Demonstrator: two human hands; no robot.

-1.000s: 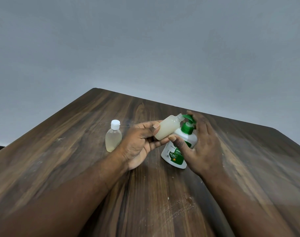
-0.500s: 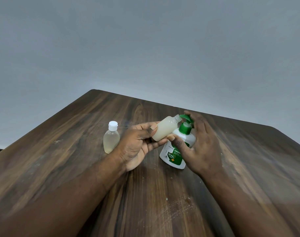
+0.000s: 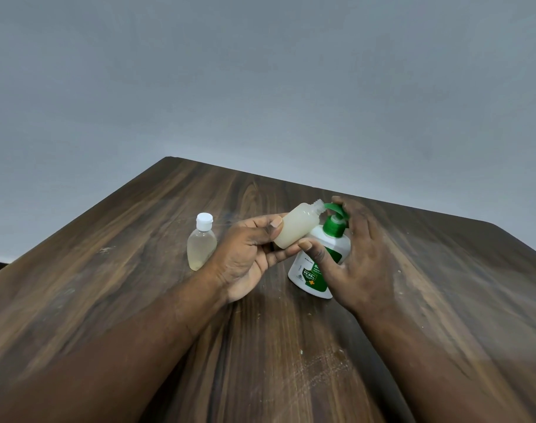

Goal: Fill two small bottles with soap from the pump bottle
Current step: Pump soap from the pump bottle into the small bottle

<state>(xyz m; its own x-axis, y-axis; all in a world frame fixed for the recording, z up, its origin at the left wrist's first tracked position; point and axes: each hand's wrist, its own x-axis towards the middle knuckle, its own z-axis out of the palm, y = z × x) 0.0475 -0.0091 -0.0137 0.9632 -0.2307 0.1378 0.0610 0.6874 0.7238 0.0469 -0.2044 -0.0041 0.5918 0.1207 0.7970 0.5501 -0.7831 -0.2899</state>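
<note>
My left hand (image 3: 248,254) holds a small uncapped bottle (image 3: 297,227) of pale soap, tilted so its open neck meets the green pump spout. The white pump bottle (image 3: 318,264) with a green label and green pump head (image 3: 333,221) stands on the table. My right hand (image 3: 358,254) wraps around it, fingers over the pump head and thumb against the label. A second small bottle (image 3: 201,242), with a white cap on and pale liquid inside, stands upright to the left of my left hand.
The dark wooden table (image 3: 138,270) narrows to a far corner, with its edges running left and right. A plain grey wall (image 3: 260,87) rises behind it. Pale scuff marks show on the wood near me.
Both hands and the two bottles they hold stay almost still. The small bottle's neck remains at the pump spout; the view shifts slightly.
</note>
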